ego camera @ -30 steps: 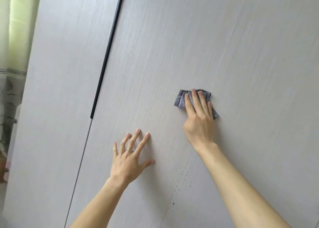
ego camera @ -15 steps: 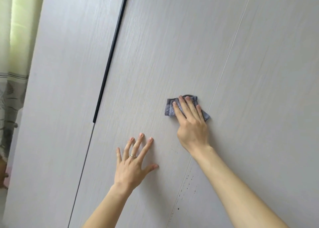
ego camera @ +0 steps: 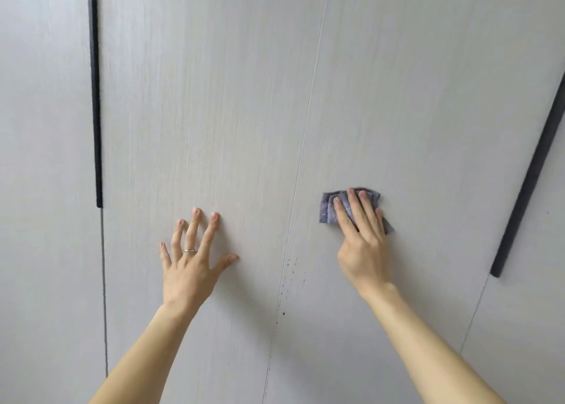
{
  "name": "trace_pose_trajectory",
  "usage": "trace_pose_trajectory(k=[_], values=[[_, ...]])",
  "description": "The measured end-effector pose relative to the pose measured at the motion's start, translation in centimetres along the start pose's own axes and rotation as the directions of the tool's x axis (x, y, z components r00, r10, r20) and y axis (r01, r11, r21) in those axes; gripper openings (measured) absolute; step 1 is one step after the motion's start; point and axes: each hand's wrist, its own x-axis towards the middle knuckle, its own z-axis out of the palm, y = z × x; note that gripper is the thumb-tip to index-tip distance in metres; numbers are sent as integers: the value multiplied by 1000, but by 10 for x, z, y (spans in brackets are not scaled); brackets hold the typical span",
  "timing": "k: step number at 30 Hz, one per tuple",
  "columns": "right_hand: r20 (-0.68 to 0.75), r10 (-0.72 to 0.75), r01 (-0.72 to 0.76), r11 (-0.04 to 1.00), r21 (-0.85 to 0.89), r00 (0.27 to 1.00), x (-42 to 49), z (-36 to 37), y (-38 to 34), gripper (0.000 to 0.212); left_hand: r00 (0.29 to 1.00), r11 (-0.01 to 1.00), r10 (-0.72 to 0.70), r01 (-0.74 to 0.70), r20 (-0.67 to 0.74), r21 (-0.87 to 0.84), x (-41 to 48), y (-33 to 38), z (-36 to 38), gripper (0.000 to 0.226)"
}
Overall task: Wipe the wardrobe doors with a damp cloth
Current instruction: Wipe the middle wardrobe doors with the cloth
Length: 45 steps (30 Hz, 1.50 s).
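The wardrobe doors [ego camera: 214,98] are a pale, whitish grey, streaked top to bottom with fine, faint wood-grain lines in a slightly warmer beige; toward the left edge the tone cools to a bluish grey; the cloth [ego camera: 328,211] is a plain, muted slate grey with a violet cast, its folds showing as darker bands; the left handle strip [ego camera: 95,98] is matt black, the right handle strip [ego camera: 532,174] a dark charcoal; the seam [ego camera: 305,128] between the two middle doors reads as a thin pale line that darkens to grey lower down; small dark specks [ego camera: 290,269] dot the surface beside it; the ring [ego camera: 189,250] on the left hand [ego camera: 189,272] is silver-coloured.
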Motion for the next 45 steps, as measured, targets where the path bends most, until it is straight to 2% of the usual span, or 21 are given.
trace_pose_trajectory(k=[2, 4, 6, 8, 10, 12, 14, 16, 19, 22, 24, 26, 29, 31, 34, 36, 37, 39, 41, 43, 45], values=[[7, 12, -12, 1000, 9, 1000, -14, 5, -7, 65, 999, 1000, 12, -11, -51, 18, -3, 5, 1, 90], [78, -52, 50, 999, 18, 996, -42, 9, -14, 64, 994, 998, 48, -46, -98, 32, -10, 12, 3, 86], [165, -147, 146, 989, 20, 975, -66, 7, -15, 61, 980, 990, 140, -133, -142, 53, -22, 21, 8, 84], [203, -186, 186, 982, 18, 961, -72, 4, -11, 63, 964, 969, 239, -229, -119, 90, -39, 31, 19, 88], [188, -124, 124, 992, 15, 974, -62, 3, -15, 66, 967, 965, 251, -246, -40, 89, -57, 39, 31, 93], [136, -8, 3, 999, 38, 991, -38, 9, -25, 70, 982, 979, 188, -190, 29, 71, -66, 41, 39, 95], [111, 30, -39, 996, 84, 993, -16, 17, -39, 72, 985, 983, 164, -168, 55, 74, -66, 40, 41, 95], [117, -66, 55, 994, 96, 991, -11, 24, -51, 69, 979, 977, 193, -197, 63, 79, -59, 39, 35, 96], [172, -271, 258, 961, 96, 947, -30, 33, -65, 62, 968, 963, 247, -251, 51, 101, -61, 23, 29, 90], [191, -317, 305, 948, 89, 929, -26, 39, -78, 60, 999, 999, 26, -27, 19, 44, -66, -14, 24, 81], [176, -301, 293, 953, 73, 937, -2, 45, -91, 60, 989, 994, -96, 90, 115, 62, -67, -35, 21, 83], [165, -273, 265, 962, 72, 948, 24, 54, -113, 60, 977, 993, -96, 83, 190, 80, -68, -43, 20, 90], [175, -257, 244, 965, 92, 950, 42, 68, -146, 59, 977, 996, -83, 75, 196, 48, -68, -42, 22, 94], [216, -357, 346, 934, 87, 909, 27, 76, -153, 60, 990, 998, -58, 53, 129, 41, -69, -48, 27, 99], [301, -581, 577, 809, 112, 756, -24, 75, -142, 58, 999, 995, -11, 6, 50, 96, -68, -56, 33, 108], [343, -653, 653, 745, 135, 675, -34, 71, -136, 55, 1000, 995, -14, 12, 24, 95, -69, -58, 36, 111], [340, -650, 652, 748, 126, 680, -20, 71, -139, 53, 1000, 995, -12, 11, 10, 100, -70, -59, 38, 112], [275, -558, 565, 823, 62, 783, 26, 76, -152, 55, 1000, 994, -1, 1, 4, 106, -67, -58, 39, 112], [229, -411, 414, 910, 36, 883, 73, 77, -169, 57, 1000, 994, -5, 5, 2, 106, -69, -59, 38, 112], [221, -350, 350, 936, 37, 910, 96, 80, -181, 59, 1000, 991, 6, -6, 2, 131, -70, -62, 38, 114], [237, -373, 375, 926, 40, 897, 87, 85, -187, 59, 1000, 987, 27, -29, 15, 158, -67, -67, 35, 117]])
